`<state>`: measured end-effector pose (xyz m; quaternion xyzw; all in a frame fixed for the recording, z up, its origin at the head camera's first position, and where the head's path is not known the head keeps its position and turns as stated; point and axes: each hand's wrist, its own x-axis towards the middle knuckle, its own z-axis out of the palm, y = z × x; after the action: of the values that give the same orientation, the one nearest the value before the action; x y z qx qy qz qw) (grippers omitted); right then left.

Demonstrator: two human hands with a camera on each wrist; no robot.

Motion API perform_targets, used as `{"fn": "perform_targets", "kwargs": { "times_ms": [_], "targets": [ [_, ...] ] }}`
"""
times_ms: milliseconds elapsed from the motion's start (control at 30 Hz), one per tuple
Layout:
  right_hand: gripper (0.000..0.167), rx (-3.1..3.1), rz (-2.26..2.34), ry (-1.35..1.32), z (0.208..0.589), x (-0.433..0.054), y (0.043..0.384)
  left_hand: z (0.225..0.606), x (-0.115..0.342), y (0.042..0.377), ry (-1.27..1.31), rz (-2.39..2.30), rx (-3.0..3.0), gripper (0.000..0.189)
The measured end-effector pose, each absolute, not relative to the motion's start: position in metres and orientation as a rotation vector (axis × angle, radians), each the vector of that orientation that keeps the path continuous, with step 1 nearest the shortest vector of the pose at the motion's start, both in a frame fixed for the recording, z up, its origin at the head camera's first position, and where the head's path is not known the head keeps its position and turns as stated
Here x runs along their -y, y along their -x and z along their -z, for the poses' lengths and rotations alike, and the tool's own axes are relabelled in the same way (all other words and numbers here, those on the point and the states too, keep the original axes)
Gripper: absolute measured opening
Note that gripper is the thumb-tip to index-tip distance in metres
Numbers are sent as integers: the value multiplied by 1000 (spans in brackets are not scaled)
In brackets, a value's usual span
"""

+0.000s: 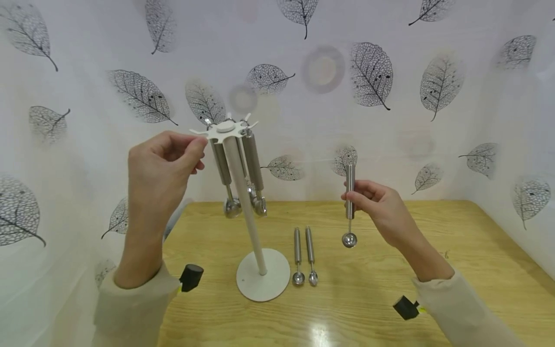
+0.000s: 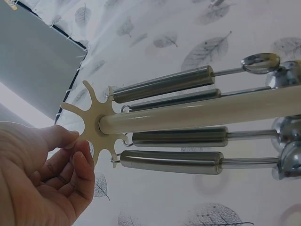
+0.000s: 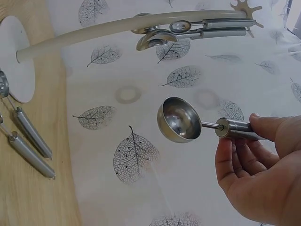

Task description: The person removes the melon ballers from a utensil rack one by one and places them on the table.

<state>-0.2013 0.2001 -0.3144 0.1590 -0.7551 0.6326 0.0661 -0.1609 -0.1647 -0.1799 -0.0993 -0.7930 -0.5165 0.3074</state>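
My left hand [image 1: 158,166] pinches one prong of the white star-shaped hook ring [image 2: 96,125] on top of a utensil stand [image 1: 248,212] between thumb and fingertip. Several steel-handled scoops [image 2: 171,162] hang from that ring by small loops, bowls downward around the pole. Off to the right, my right hand [image 1: 383,207] grips a melon baller [image 1: 350,209] by its thick steel handle, thumb against the fingers. It is held upright above the table with the round bowl [image 3: 178,120] at the bottom; the right wrist view looks into the hollow of that bowl.
Two more steel utensils, a round-bowled scoop [image 1: 297,255] and a narrower-bowled one [image 1: 310,255], lie side by side on the wooden table [image 1: 347,299]. They are just right of the stand's round white base [image 1: 270,289]. A leaf-patterned curtain [image 1: 303,130] encloses the back and sides.
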Motion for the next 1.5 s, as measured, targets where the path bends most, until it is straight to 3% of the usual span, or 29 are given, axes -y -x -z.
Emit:
{"fn": "perform_targets", "kwargs": {
  "times_ms": [767,1500],
  "targets": [
    [39,2403,-2114,-311,391,-193,217,181,164,161,269,1380,2086,24],
    [43,2480,-2130,-228,432,-176,227,180,165,161,276,1383,2074,24]
  ]
}}
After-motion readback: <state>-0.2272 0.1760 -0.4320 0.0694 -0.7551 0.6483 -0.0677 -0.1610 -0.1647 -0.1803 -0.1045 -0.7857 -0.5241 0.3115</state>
